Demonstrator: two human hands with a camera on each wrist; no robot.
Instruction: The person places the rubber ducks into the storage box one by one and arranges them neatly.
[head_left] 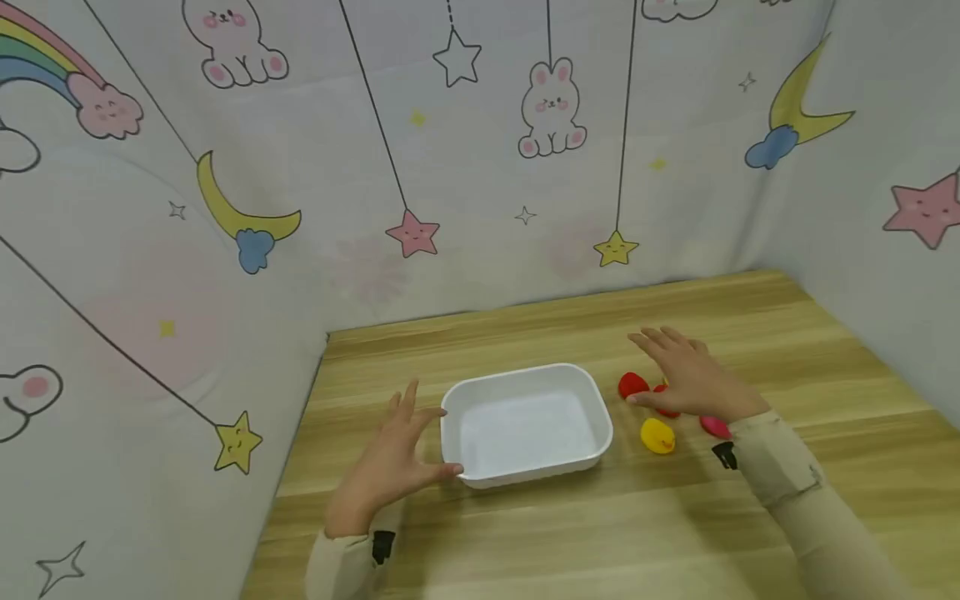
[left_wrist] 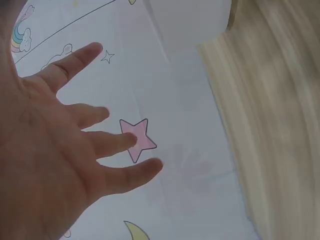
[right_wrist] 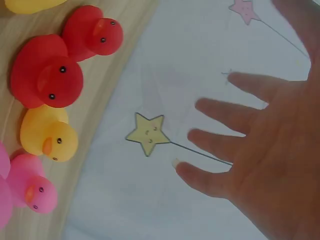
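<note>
A white rectangular tub (head_left: 525, 421), with nothing in it, sits mid-table. My left hand (head_left: 397, 450) is spread at its left end, thumb by the front corner and forefinger near the rim; I cannot tell if they touch. It holds nothing, and the left wrist view shows its palm (left_wrist: 60, 155) with straight fingers and the tub (left_wrist: 185, 20) above. My right hand (head_left: 686, 379) hovers flat and spread over several rubber ducks right of the tub: red (head_left: 633, 384), yellow (head_left: 657, 436), pink (head_left: 715, 427). The right wrist view shows this empty hand (right_wrist: 250, 150) with red ducks (right_wrist: 47, 75), a yellow duck (right_wrist: 47, 137) and a pink duck (right_wrist: 37, 192).
The wooden table (head_left: 600, 525) is walled on the left, back and right by a cloth backdrop (head_left: 480, 167) printed with stars, moons and rabbits. Bare wood stretches in front of the tub and to the far right.
</note>
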